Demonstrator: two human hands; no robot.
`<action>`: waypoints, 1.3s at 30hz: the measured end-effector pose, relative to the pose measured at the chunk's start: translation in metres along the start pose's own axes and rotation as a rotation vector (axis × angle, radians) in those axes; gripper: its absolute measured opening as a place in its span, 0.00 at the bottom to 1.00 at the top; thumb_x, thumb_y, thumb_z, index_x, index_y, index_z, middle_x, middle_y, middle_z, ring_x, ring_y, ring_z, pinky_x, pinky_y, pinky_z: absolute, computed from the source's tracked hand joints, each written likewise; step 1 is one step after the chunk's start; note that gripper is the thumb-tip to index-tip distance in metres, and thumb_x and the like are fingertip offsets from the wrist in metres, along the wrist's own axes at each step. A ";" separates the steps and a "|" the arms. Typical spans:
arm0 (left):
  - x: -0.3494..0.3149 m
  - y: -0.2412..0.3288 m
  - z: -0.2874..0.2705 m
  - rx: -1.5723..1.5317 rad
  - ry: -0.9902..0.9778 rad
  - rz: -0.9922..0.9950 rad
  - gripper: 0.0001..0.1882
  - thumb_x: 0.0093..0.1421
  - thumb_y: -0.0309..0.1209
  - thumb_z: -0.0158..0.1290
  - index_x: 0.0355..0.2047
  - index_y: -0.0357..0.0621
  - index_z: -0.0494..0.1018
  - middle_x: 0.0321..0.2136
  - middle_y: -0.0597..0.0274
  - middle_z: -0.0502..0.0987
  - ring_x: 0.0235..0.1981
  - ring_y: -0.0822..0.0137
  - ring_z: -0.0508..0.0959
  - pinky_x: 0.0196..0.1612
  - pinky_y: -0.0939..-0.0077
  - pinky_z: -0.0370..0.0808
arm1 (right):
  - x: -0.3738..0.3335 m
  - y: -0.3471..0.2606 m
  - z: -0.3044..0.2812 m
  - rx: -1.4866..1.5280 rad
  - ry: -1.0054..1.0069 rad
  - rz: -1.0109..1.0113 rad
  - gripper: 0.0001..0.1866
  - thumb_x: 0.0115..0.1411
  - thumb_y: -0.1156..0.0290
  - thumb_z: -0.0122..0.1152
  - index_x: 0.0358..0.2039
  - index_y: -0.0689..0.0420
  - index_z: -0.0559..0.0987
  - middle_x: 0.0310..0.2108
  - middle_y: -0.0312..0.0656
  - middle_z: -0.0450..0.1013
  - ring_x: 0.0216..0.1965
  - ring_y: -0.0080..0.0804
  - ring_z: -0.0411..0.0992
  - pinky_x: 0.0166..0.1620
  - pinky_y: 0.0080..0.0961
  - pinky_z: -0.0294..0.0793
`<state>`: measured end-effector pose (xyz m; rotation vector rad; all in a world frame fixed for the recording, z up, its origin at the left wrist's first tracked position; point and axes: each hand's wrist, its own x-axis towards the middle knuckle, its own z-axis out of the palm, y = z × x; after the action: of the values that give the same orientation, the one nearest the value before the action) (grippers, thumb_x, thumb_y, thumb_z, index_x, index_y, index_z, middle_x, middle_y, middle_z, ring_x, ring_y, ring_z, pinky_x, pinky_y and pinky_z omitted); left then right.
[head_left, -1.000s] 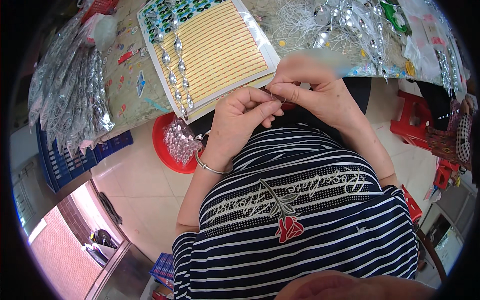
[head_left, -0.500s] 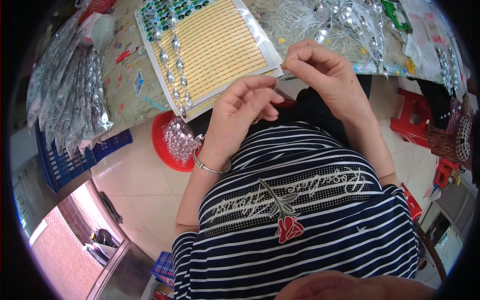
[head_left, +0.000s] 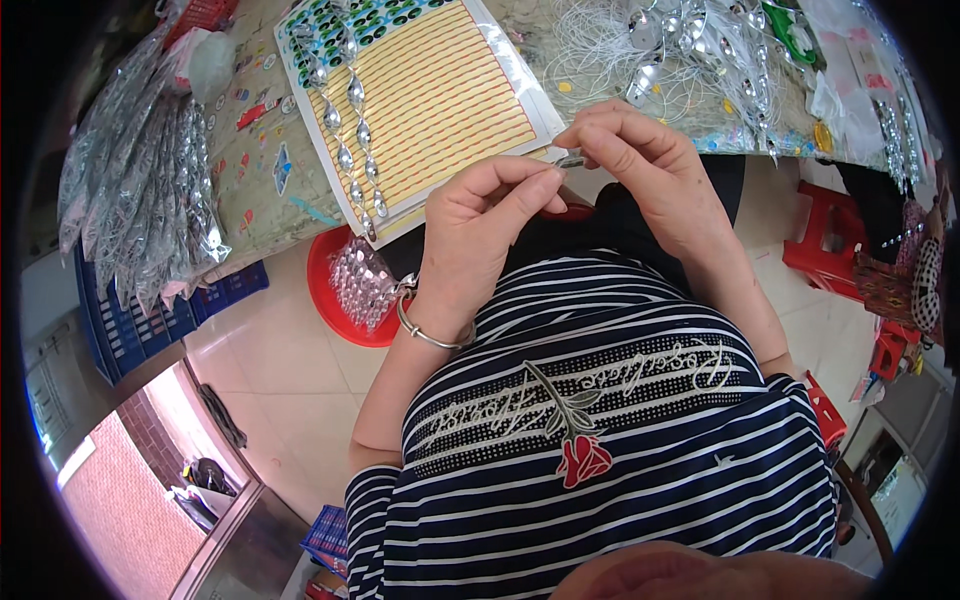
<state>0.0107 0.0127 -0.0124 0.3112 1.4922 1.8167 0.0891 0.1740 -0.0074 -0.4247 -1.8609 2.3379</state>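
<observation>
My left hand, with a bangle on its wrist, is pinched closed just past the table's front edge. My right hand is closed in a pinch too, a little higher and to the right. Between the fingertips there may be something thin and pale, too small to name. Near both hands lies a stack of sheets, yellow with red wavy lines and a band of green oval stickers at the far end. Two strands of twisted silver beads hang across its left side.
Plastic-wrapped silver strands cover the table's left end. White threads and silver beads lie at the back right. Below the edge stand a red basin with a bag of shiny beads, a blue crate and a red stool.
My left fingers have drawn together into a tighter pinch. The right fingertips have dropped slightly toward them.
</observation>
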 end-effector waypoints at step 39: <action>-0.001 -0.002 -0.005 -0.014 -0.013 -0.026 0.08 0.59 0.27 0.52 0.35 0.33 0.76 0.23 0.61 0.77 0.16 0.83 0.62 0.20 0.92 0.58 | -0.005 0.001 0.000 -0.050 0.003 -0.038 0.03 0.57 0.75 0.59 0.30 0.61 0.79 0.33 0.33 0.70 0.37 0.20 0.68 0.43 0.17 0.66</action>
<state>0.0095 0.0086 -0.0150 0.2954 1.4674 1.8002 0.0943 0.1725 -0.0077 -0.3945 -1.9127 2.2697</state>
